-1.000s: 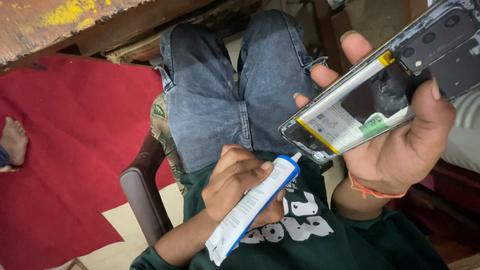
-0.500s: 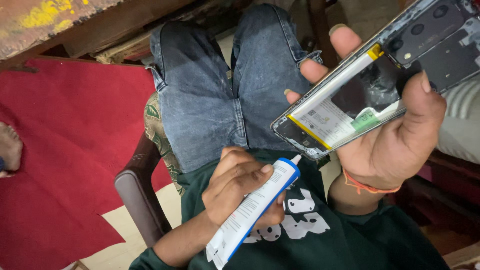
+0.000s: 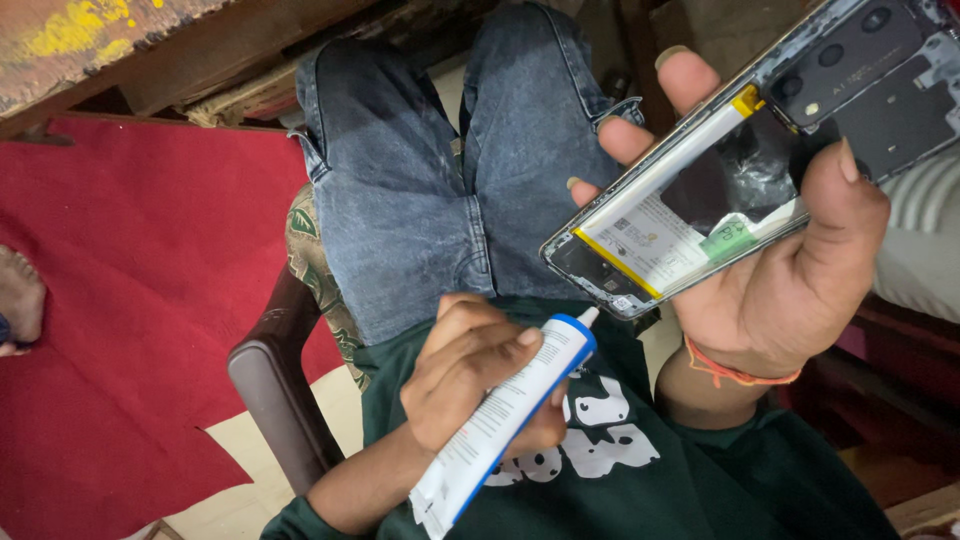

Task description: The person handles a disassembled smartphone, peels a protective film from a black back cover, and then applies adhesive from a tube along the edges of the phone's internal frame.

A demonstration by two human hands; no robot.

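Observation:
My right hand (image 3: 790, 290) is shut on an opened smartphone (image 3: 760, 160) with its back cover off, held tilted above my lap. Its battery with a white label, a yellow strip and the dark camera section show. My thumb presses the phone's right edge and my fingers wrap its left edge. My left hand (image 3: 470, 370) grips a white glue tube with a blue collar (image 3: 500, 420). The tube's white nozzle (image 3: 590, 316) points up at the phone's lower corner, just short of it. I cannot tell whether they touch.
I sit in a brown chair (image 3: 270, 390), in blue jeans (image 3: 420, 180) and a dark green shirt (image 3: 640, 480). A red carpet (image 3: 130, 300) covers the floor on the left, where another person's bare foot (image 3: 15, 300) shows. A worn wooden tabletop edge (image 3: 150, 60) is at the top left.
The phone and my right hand have shifted slightly up and to the right in view. My left hand with the tube has stayed close to the same place.

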